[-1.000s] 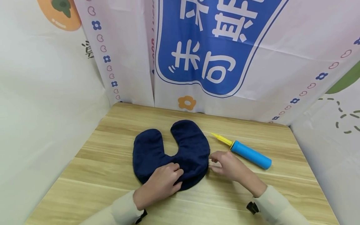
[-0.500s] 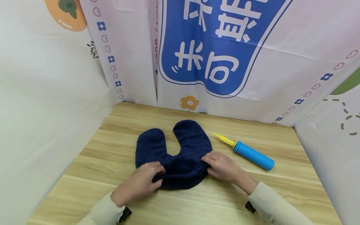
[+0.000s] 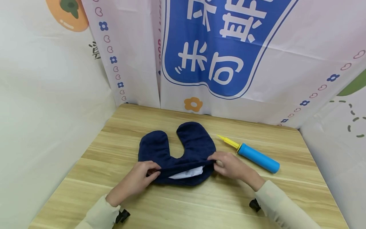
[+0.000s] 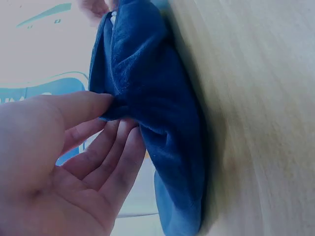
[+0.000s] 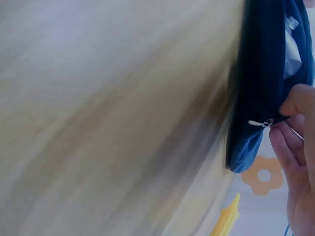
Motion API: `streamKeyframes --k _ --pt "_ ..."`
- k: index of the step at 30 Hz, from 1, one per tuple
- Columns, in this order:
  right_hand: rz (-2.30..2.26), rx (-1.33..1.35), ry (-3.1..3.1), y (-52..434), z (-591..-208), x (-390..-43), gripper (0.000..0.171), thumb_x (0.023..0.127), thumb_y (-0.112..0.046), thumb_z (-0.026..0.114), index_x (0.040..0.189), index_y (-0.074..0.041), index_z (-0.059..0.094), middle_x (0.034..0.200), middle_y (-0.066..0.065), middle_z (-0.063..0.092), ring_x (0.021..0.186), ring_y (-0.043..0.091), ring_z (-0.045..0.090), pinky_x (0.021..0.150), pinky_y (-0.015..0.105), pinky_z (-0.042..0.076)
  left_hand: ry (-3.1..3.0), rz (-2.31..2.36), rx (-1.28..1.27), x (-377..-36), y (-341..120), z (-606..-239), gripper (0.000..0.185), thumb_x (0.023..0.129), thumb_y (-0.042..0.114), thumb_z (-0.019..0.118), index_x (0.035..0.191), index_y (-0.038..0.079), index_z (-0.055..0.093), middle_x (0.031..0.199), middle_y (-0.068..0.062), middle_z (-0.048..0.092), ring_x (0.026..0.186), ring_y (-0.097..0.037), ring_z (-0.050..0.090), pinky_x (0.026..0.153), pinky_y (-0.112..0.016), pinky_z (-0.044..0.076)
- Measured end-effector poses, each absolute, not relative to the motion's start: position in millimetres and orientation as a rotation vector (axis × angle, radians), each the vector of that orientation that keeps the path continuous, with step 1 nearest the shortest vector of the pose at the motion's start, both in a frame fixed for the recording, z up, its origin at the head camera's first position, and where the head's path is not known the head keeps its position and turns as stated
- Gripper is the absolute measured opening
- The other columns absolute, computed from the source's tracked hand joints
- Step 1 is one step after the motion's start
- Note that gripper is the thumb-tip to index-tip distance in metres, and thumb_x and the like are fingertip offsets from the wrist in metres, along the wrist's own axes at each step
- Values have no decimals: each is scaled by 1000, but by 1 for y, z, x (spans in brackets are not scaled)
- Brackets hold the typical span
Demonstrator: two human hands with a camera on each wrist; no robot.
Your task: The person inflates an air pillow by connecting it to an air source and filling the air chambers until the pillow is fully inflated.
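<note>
**Neck-pillow cover pulled open along its near edge**

Neck-pillow cover (image 3: 177, 152), navy and U-shaped, is laid flat at the middle of the tabletop (image 3: 257, 203), its two arms pointed away from the person. Its near edge is pinched at both ends: by thumb and fingers of the left hand (image 3: 137, 179) on the left, and by the grip of the right hand (image 3: 231, 165) at the right corner, where a small silver zipper pull (image 5: 263, 123) is seen just beside the fingertips in the right wrist view.

Half a second ago the cover was still closed and only dark fabric was visible between the hands. Now the upper layer has been lifted and drawn taut, and a white inner bladder (image 3: 187, 173) is exposed in the gap; what looks like a valve on it is too blurred to be confirmed. The opening can therefore be judged as done, with the inside made reachable.

A blue hand pump (image 3: 258, 158) with a yellow nozzle is left untouched near the right hand, apart from the cover. Printed banners (image 3: 211, 47) are hung behind the tabletop.
</note>
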State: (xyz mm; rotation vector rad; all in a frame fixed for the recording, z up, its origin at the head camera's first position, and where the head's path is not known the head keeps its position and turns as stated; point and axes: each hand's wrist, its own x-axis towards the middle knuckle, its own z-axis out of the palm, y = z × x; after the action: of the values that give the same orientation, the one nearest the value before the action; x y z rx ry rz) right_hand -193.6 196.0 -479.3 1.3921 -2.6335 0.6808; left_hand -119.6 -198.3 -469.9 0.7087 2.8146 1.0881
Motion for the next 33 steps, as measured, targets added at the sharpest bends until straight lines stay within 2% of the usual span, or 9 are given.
streamKeyframes --k 6,11,14,19,22,26,30,33 --pt "901 1306 -2631 196 -478 -202 22 98 -7 74 120 -7 77 112 5 80 99 16 76 84 34 64 2761 1286 499 -122 -199 -469 8 100 11 72 107 9 76 98 -1 78 86 -5 71 75 -23 60" --pt "1023 1232 -2662 193 -476 -211 17 102 -9 69 117 -7 77 111 6 80 100 17 77 84 32 64 2786 1386 402 -122 -196 -469 5 99 13 75 101 9 74 93 1 77 84 -5 71 74 -22 60" --pt "1084 1200 -2737 190 -475 -216 15 107 -13 62 114 -11 75 101 0 76 90 11 72 80 29 61 2804 1380 378 -123 -195 -468 7 99 16 76 97 10 75 91 2 77 82 -4 71 73 -22 60" --pt "1151 1103 -2894 184 -474 -223 15 112 -21 54 107 -20 68 82 -7 57 73 7 54 69 26 48 2784 1383 341 -125 -195 -470 6 98 15 76 94 11 77 90 1 78 78 -5 71 71 -22 59" --pt "1122 1047 -2958 180 -475 -227 15 112 -24 54 103 -22 66 81 -8 54 73 8 52 70 26 45 2781 1348 320 -127 -195 -473 5 97 12 77 93 12 78 88 1 78 77 -6 71 70 -22 59" --pt "1048 1033 -2984 174 -476 -230 14 109 -22 58 103 -20 70 85 -8 61 77 8 55 71 26 46 2828 1235 300 -129 -193 -476 5 94 11 80 90 13 77 85 2 77 75 -4 70 68 -19 58" --pt "1047 1029 -2991 168 -481 -232 11 106 -19 63 105 -13 73 89 -5 71 77 4 60 70 24 52 3024 1092 395 -125 -181 -466 14 86 12 88 93 10 76 87 2 75 78 -6 69 70 -22 58" --pt "1132 973 -2982 167 -485 -234 7 103 -18 68 105 -13 73 91 -3 74 78 4 63 72 23 55 3161 1031 681 -122 -167 -452 22 82 12 92 97 9 76 91 0 75 81 -11 71 73 -26 60"
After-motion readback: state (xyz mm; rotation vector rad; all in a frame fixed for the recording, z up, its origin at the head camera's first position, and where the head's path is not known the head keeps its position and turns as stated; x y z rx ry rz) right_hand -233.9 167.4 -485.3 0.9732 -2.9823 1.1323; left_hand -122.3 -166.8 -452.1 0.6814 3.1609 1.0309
